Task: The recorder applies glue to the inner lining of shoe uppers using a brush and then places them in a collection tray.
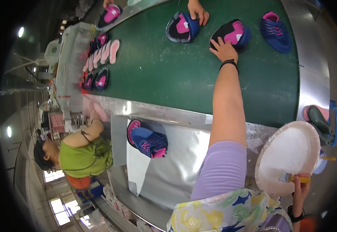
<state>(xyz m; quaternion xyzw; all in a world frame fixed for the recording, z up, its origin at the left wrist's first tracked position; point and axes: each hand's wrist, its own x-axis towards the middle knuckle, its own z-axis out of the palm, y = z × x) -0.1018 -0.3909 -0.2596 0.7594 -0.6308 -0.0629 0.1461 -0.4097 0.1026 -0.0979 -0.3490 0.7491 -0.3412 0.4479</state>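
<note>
On the green belt [168, 73] ahead we count three blue-and-pink shoes in a row. Our left hand [223, 49], grip open, touches the middle shoe [232, 33], whose long axis runs left-right. Our right hand [300, 181] grips a brush [292, 178] over the white bowl [288, 154].

The person wears a short lilac sleeve [223, 166] on the upper arm over a white top printed with yellow, green and blue flowers [222, 212]. A thin black wristband [229, 62] circles one wrist, and a second black band [293, 215] circles the other.
</note>
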